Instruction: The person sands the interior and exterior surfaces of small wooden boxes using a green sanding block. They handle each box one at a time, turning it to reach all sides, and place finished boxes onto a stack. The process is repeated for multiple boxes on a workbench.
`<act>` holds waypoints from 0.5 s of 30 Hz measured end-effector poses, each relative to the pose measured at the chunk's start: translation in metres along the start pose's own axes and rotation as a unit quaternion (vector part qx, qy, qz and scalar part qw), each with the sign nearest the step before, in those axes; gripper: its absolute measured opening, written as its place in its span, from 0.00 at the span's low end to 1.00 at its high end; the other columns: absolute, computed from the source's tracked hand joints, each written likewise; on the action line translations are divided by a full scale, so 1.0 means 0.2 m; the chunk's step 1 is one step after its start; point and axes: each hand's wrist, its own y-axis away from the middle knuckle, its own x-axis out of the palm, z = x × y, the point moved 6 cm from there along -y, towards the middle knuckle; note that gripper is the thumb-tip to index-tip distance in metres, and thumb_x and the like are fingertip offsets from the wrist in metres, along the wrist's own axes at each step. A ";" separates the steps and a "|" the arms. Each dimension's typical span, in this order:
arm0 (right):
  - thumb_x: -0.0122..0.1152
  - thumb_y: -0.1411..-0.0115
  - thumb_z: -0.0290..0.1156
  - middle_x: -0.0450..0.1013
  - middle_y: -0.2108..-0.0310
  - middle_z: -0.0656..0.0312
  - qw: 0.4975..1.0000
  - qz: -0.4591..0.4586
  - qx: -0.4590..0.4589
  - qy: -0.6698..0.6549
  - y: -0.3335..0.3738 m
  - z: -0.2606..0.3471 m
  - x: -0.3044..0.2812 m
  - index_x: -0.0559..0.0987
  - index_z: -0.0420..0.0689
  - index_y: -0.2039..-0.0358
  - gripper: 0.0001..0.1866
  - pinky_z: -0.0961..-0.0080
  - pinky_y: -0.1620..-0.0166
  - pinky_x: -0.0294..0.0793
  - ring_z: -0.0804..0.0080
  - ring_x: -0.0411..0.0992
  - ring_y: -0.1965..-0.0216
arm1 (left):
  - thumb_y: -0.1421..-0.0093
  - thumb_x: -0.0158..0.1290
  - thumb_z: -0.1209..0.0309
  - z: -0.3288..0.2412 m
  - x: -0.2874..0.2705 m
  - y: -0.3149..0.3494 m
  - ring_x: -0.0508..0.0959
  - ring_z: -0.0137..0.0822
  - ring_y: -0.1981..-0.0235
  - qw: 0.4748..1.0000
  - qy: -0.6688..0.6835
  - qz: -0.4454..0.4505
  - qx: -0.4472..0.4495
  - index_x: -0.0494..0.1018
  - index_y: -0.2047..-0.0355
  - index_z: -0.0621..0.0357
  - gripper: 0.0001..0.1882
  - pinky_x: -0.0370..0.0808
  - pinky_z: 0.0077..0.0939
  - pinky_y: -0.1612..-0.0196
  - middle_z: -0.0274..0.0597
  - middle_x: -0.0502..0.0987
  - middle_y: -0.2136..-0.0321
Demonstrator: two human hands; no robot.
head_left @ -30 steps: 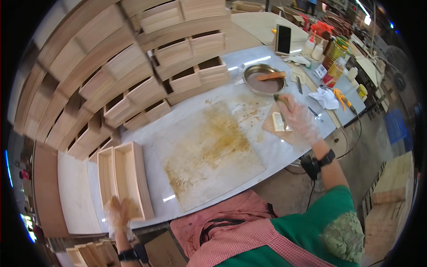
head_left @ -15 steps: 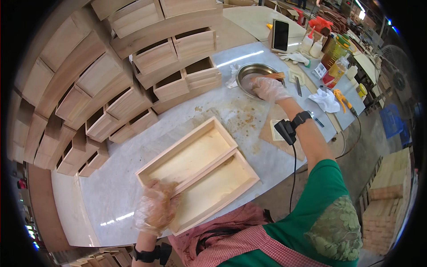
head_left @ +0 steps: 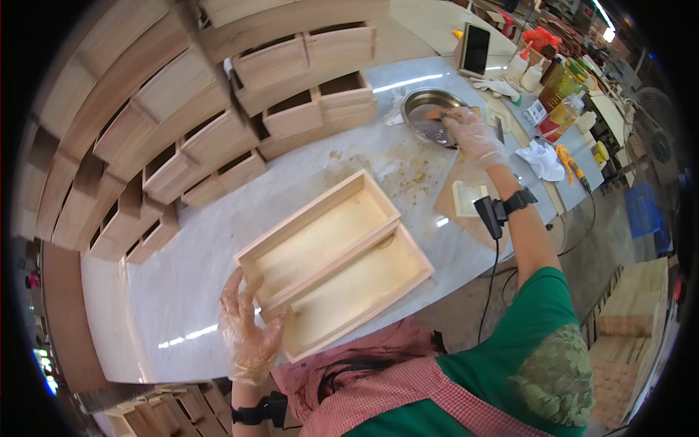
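Observation:
A pale wooden drawer box (head_left: 342, 318) with two long compartments lies slantwise on the table in front of me. My left hand (head_left: 251, 331), in a clear plastic glove, is at its near left end, fingers spread, with the thumb side against the wood. Further off to the right, my right hand (head_left: 473, 138), also gloved, grips a brush (head_left: 439, 113) with a brown wooden part. The brush is over a round metal bowl (head_left: 419, 97) that holds some liquid. My fingers hide part of the brush.
Stacked wooden drawers (head_left: 273, 62) stand along the left and back. Bottles (head_left: 561, 116), a phone (head_left: 475, 49), a white cloth (head_left: 541, 159) and an orange-handled tool (head_left: 568, 164) lie at the right. Brown stains mark the table (head_left: 196, 255). A cable (head_left: 489, 291) hangs from my right wrist.
My left hand has opened its fingers and shifted off the box's corner to its end. My right hand has turned with the brush, which now points left into the bowl. The view has shifted slightly.

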 end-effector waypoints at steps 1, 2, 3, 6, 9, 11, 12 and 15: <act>0.62 0.37 0.44 0.80 0.54 0.48 0.999 -0.032 -0.021 -0.022 0.03 0.04 -0.01 0.80 0.48 0.47 0.21 0.60 0.46 0.75 0.51 0.78 0.52 | 0.47 0.66 0.66 0.00 0.01 0.03 0.65 0.60 0.34 0.999 0.015 -0.006 -0.027 0.71 0.41 0.55 0.32 0.65 0.52 0.34 0.57 0.63 0.34; 0.62 0.36 0.43 0.80 0.56 0.49 0.992 -0.014 0.030 -0.119 0.06 0.11 -0.02 0.80 0.47 0.48 0.20 0.61 0.47 0.76 0.52 0.78 0.54 | 0.46 0.66 0.67 0.03 0.02 0.07 0.64 0.61 0.33 0.998 0.030 -0.011 -0.062 0.71 0.40 0.56 0.32 0.64 0.52 0.33 0.59 0.61 0.32; 0.62 0.36 0.43 0.79 0.58 0.49 0.973 0.006 0.085 -0.213 0.10 0.17 -0.06 0.80 0.45 0.49 0.20 0.63 0.49 0.76 0.54 0.78 0.55 | 0.46 0.65 0.67 0.06 0.06 0.09 0.59 0.61 0.29 0.994 0.089 -0.011 -0.058 0.67 0.37 0.58 0.36 0.59 0.51 0.29 0.63 0.58 0.30; 0.61 0.33 0.41 0.79 0.59 0.52 0.954 0.089 0.078 -0.274 0.28 0.56 -0.22 0.78 0.44 0.48 0.18 0.71 0.50 0.75 0.62 0.78 0.56 | 0.45 0.64 0.67 0.15 0.17 0.12 0.60 0.60 0.30 0.981 0.175 -0.030 -0.074 0.63 0.34 0.56 0.39 0.61 0.47 0.30 0.63 0.58 0.31; 0.61 0.32 0.40 0.79 0.59 0.54 0.963 0.103 -0.139 -0.206 0.50 0.91 -0.28 0.77 0.45 0.48 0.17 0.71 0.54 0.76 0.64 0.78 0.59 | 0.44 0.64 0.64 0.16 0.19 0.11 0.68 0.61 0.35 0.985 0.155 -0.041 -0.063 0.62 0.33 0.50 0.39 0.70 0.46 0.36 0.63 0.59 0.32; 0.60 0.32 0.40 0.79 0.61 0.55 0.959 0.125 -0.205 -0.150 0.59 1.05 -0.26 0.77 0.46 0.49 0.16 0.69 0.58 0.77 0.63 0.79 0.62 | 0.44 0.63 0.65 0.18 0.20 0.12 0.70 0.60 0.36 0.982 0.169 -0.050 -0.061 0.63 0.34 0.49 0.37 0.72 0.44 0.37 0.63 0.61 0.32; 0.60 0.32 0.40 0.79 0.62 0.56 0.964 0.155 -0.177 -0.125 0.61 1.09 -0.23 0.77 0.47 0.50 0.14 0.68 0.59 0.78 0.62 0.79 0.63 | 0.44 0.63 0.65 0.19 0.20 0.13 0.70 0.59 0.37 0.982 0.172 -0.052 -0.063 0.65 0.35 0.50 0.35 0.72 0.44 0.37 0.62 0.61 0.33; 0.57 0.35 0.33 0.77 0.67 0.56 0.945 0.172 -0.264 -0.090 0.71 1.40 -0.17 0.76 0.46 0.58 0.08 0.64 0.66 0.78 0.59 0.79 0.65 | 0.44 0.61 0.68 0.20 0.20 0.13 0.72 0.58 0.38 0.978 0.186 -0.058 -0.070 0.70 0.40 0.52 0.29 0.73 0.43 0.38 0.58 0.63 0.33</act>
